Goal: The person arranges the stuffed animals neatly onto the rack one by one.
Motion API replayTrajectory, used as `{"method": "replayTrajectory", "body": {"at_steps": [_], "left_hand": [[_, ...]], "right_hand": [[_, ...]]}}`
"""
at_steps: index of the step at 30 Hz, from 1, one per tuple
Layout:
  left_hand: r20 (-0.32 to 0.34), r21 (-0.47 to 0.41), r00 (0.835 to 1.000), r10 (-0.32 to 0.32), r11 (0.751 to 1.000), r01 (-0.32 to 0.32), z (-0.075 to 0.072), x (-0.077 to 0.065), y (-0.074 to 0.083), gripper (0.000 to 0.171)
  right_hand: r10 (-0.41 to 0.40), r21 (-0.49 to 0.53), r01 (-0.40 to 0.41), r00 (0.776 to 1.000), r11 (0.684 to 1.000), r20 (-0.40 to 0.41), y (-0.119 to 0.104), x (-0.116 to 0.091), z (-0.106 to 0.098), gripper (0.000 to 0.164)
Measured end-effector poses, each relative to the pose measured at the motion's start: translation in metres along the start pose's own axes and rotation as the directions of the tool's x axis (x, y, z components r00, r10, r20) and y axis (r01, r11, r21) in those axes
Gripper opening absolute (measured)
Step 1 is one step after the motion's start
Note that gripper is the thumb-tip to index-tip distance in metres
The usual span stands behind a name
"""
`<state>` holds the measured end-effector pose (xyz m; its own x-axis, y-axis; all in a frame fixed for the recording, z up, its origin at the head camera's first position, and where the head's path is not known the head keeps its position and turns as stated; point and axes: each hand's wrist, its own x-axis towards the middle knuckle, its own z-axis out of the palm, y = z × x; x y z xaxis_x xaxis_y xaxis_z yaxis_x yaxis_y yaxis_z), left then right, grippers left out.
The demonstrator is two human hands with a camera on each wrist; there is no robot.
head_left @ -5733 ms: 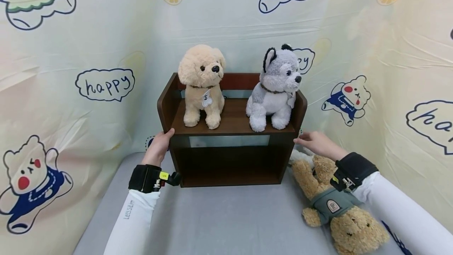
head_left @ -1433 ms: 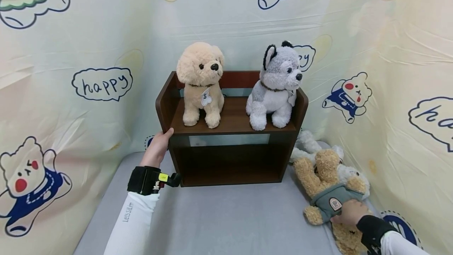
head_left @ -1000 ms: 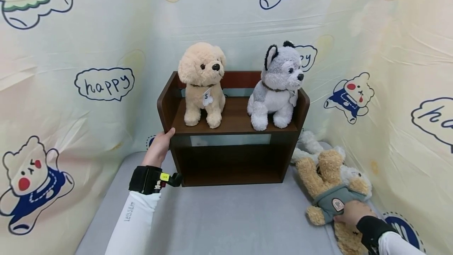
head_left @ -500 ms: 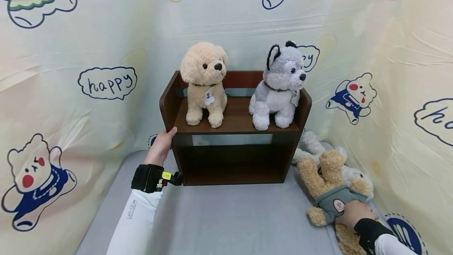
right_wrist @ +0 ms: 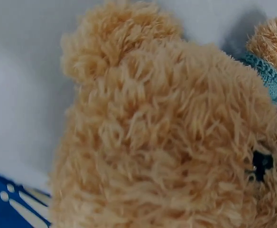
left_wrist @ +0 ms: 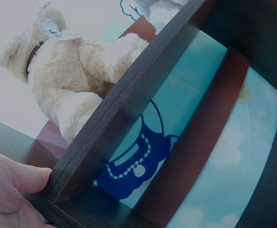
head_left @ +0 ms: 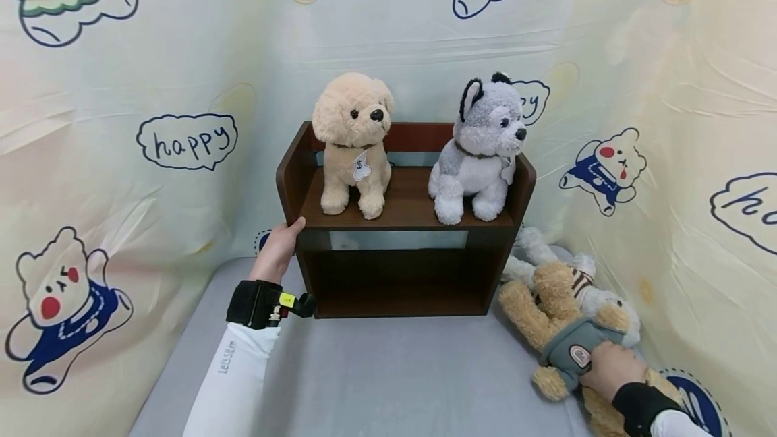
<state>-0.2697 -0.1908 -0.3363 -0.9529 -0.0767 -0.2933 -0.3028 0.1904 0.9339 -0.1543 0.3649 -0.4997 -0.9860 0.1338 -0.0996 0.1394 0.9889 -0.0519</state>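
My left hand (head_left: 276, 251) grips the left side of a dark brown two-tier wooden shelf (head_left: 400, 226), the thumb lying at its front edge. Down at the right, my right hand (head_left: 613, 369) grips a tan teddy bear (head_left: 527, 312) around the neck of its grey-green shirt. The bear lies on its back, head toward me, and its furry head fills most of the right wrist view. On the shelf's top tier sit a cream plush dog (head_left: 355, 127) with a tag, at left, and a grey and white plush husky (head_left: 476, 164), at right.
Behind the bear lies a white and grey plush toy (head_left: 613, 305) with a striped band, partly covered. The shelf stands on a grey cloth-covered surface (head_left: 425, 376). Printed curtains (head_left: 182, 52) enclose the back and both sides.
My right hand has gone from the shelf's right side to the bear. The bear has just shifted slightly, baring more of the striped band behind. My left hand stays on the shelf.
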Motion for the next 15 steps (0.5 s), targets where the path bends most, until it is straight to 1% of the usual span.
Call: {"method": "replayTrajectory", "body": {"at_steps": [2, 7, 11, 15], "left_hand": [[-0.005, 0.002, 1.000, -0.002, 1.000, 0.002, -0.0002, -0.0004, -0.0001, 0.067], [-0.010, 0.011, 1.000, -0.009, 1.000, 0.009, -0.0004, -0.0010, 0.0002, 0.069], [-0.005, 0.014, 1.000, -0.011, 1.000, 0.011, -0.0001, -0.0007, 0.0001, 0.069], [-0.008, 0.015, 1.000, -0.015, 1.000, 0.015, -0.0003, -0.0004, -0.0003, 0.069]], "right_hand": [[-0.048, -0.037, 0.046, 0.998, 0.998, -0.045, 0.0004, -0.0012, -0.0033, 0.047], [-0.116, -0.128, 0.102, 0.988, 0.986, -0.104, -0.0007, -0.0036, -0.0082, 0.047], [-0.188, -0.200, 0.153, 0.968, 0.968, -0.168, -0.0020, -0.0075, -0.0093, 0.045], [-0.260, -0.265, 0.199, 0.940, 0.944, -0.221, -0.0034, -0.0089, -0.0091, 0.047]]}}
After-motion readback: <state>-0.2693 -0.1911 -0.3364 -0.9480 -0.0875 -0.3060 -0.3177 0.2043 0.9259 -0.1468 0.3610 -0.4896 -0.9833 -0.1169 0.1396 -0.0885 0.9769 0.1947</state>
